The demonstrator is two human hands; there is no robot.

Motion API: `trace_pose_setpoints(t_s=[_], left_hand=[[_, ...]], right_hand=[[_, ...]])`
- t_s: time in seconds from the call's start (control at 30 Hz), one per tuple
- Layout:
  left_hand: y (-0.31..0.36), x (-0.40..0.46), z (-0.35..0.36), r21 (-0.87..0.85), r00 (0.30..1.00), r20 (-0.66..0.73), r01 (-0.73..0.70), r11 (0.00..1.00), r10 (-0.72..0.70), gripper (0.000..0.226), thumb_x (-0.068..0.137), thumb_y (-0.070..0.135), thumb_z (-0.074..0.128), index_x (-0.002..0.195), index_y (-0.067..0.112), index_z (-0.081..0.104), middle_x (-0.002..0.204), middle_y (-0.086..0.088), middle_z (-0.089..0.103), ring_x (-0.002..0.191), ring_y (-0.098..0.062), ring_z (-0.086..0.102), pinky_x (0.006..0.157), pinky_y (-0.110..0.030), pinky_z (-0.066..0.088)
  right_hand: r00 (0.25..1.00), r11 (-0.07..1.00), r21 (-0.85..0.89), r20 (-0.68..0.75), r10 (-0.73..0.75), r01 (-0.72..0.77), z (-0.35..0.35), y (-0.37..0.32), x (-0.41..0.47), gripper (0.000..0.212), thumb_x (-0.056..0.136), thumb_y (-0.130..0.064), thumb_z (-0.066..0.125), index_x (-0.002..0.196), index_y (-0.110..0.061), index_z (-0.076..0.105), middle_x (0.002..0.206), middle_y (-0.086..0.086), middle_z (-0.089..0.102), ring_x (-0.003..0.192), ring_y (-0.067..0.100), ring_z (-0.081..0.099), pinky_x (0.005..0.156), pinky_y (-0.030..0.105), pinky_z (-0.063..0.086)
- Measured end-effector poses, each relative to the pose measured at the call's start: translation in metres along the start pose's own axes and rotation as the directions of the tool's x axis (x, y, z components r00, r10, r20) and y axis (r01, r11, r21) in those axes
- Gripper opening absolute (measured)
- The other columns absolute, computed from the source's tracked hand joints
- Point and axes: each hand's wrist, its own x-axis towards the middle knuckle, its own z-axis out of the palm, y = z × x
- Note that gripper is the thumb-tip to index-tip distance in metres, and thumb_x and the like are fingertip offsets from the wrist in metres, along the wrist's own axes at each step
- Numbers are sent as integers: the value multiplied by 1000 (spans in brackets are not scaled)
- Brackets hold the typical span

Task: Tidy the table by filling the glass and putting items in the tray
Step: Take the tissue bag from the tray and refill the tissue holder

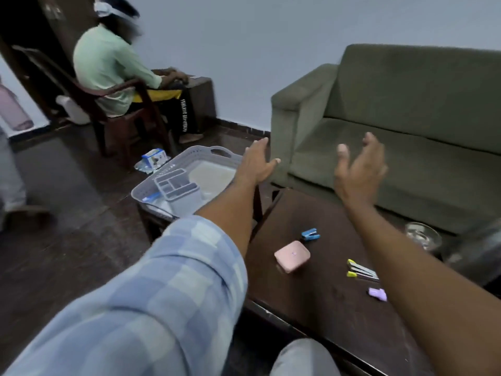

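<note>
Both hands hang released, holding nothing: the left hand just beside the tray, the right hand nearer the glass on the worktop.

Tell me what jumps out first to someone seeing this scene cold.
Two outstretched arms fill the middle, the left hand and right hand open in the air holding nothing. Below them, small items dot the dark table: a pink case, a blue stapler, highlighters. A grey tray sits to the left, and a green sofa stands behind.
</note>
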Motion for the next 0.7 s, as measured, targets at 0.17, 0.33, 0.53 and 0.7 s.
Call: trace_pose_setpoints(t_s=[0.17, 0.33, 0.53, 0.7], left_hand=[[-102, -20, -66, 340, 964, -158, 258, 905, -215, 82, 92, 54, 60, 157, 9, 37, 161, -13, 41, 155, -31, 28, 128, -59, 9], [-154, -53, -91, 362, 838, 12, 505, 784, -545, 97, 81, 65, 67, 159, 19, 32, 168, -9, 30, 158, -31, 20, 114, -82, 9], [-165, -66, -87, 417, 882, 30, 416, 808, -469, 86, 86, 49, 65, 158, 20, 27, 162, -12, 30, 152, -33, 25, 107, -71, 33], [-169, -66, -92, 351, 894, -29, 428, 833, -447, 87, 84, 52, 69, 157, 21, 33, 160, -8, 36, 149, -31, 31, 107, -68, 34]], right_hand=[[849, 994, 60, 516, -113, 96, 110, -82, -79, 76, 103, -53, 49, 160, -5, 32, 162, 19, 42, 150, 34, 39, 124, 47, 29], [546, 971, 8, 826, -141, 239, 181, -128, -136, 64, 97, -41, 59, 149, -7, 46, 145, 22, 56, 135, 40, 52, 109, 46, 44], [442, 860, -290, 893, 85, 421, 225, -158, -151, 41, 93, -33, 55, 128, -12, 62, 140, 17, 60, 146, 35, 36, 125, 55, 18], [528, 904, -353, 829, 182, 242, 239, -167, -150, 21, 92, -22, 61, 112, -18, 65, 129, 11, 64, 140, 33, 40, 116, 61, 24]])
